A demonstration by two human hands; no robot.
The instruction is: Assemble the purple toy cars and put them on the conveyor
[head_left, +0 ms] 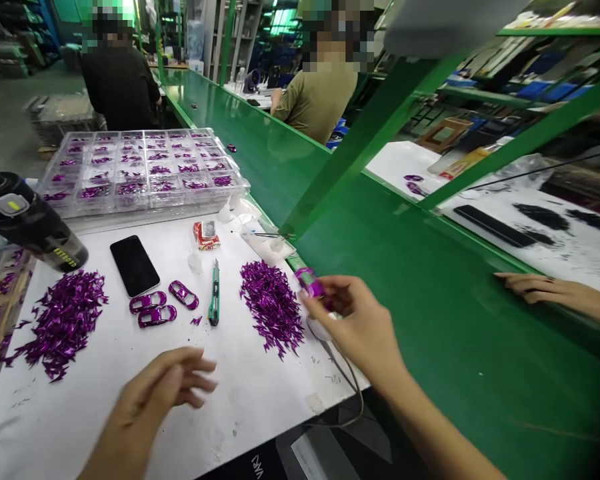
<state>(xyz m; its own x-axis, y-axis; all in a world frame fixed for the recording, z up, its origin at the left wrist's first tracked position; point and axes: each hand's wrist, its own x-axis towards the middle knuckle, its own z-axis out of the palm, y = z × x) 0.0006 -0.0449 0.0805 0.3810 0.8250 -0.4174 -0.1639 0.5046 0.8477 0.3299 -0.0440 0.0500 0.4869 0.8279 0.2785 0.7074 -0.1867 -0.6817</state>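
Note:
Between the thumb and fingers of my right hand (357, 320) is a purple toy car body (309, 283), held over the table's right edge beside the green belt. My left hand (165, 387) hovers over the white table top (250, 407), fingers apart and holding nothing. Three more purple car bodies (157, 315) lie in front of a black phone (135, 265). A green utility knife (215, 293) rests to their right. One pile of small purple pieces (273, 307) lies near my right hand, and another heap of purple pieces (65, 323) is at the left.
A clear compartment box (145, 167) of purple parts stands at the back. The black bottle (30, 220) leans into view at left. A green conveyor (410, 320) runs along the right, with another person's hand (555, 293) at its far side. Two people sit farther back.

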